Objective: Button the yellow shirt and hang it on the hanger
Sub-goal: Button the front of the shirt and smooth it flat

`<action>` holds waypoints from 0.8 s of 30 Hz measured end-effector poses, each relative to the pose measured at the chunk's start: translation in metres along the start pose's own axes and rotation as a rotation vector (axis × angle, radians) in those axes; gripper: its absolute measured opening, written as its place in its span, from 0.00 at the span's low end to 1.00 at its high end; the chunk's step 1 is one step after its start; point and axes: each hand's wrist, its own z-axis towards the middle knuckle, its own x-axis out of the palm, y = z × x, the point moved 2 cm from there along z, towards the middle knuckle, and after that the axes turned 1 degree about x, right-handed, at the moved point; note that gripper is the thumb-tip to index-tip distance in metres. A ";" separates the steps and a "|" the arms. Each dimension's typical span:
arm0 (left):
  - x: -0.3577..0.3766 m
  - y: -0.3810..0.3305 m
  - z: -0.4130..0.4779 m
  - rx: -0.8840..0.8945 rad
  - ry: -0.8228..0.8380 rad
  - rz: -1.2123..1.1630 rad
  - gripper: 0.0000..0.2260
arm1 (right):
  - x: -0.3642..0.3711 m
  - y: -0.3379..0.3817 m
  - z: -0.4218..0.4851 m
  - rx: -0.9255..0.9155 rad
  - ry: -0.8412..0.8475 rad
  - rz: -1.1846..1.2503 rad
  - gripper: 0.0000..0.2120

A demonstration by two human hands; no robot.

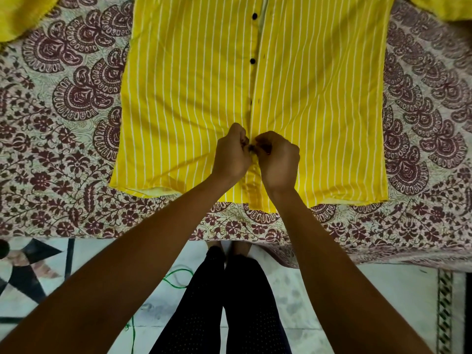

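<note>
Bed in paisley-printed cover [76, 103], yellow striped shirt [184, 98] spread flat on it

You have no text, label, brand, number or sign to read anywhere here: the shirt [194, 98] shows only white stripes and the bedsheet [63, 123] only a maroon floral print.
</note>
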 end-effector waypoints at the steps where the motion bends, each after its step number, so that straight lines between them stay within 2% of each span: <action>1: -0.001 0.000 -0.001 0.017 -0.004 0.000 0.12 | -0.001 0.000 0.001 0.030 -0.002 0.019 0.06; 3: -0.002 0.002 -0.004 0.022 -0.010 -0.052 0.13 | -0.002 -0.001 0.007 0.134 -0.021 0.064 0.06; 7: 0.001 0.007 -0.009 -0.073 0.014 -0.198 0.19 | -0.002 -0.005 0.014 0.400 -0.006 0.248 0.18; 11: -0.002 0.012 -0.002 -0.131 -0.032 -0.261 0.23 | 0.001 -0.004 0.015 0.436 0.038 0.310 0.20; 14: -0.002 0.016 0.000 -0.151 -0.004 -0.263 0.23 | 0.000 -0.007 0.021 0.488 0.104 0.347 0.17; 16: -0.002 0.018 0.001 -0.167 0.025 -0.263 0.22 | -0.003 -0.010 0.025 0.530 0.172 0.382 0.19; 19: -0.001 0.019 0.002 -0.188 0.034 -0.294 0.22 | -0.009 -0.014 0.030 0.473 0.215 0.358 0.21; 22: 0.001 0.020 -0.001 -0.192 0.014 -0.300 0.21 | -0.013 -0.011 0.023 0.248 0.142 0.200 0.18; 24: 0.002 0.021 -0.002 -0.193 0.005 -0.294 0.21 | -0.013 -0.010 0.014 0.161 0.111 0.212 0.18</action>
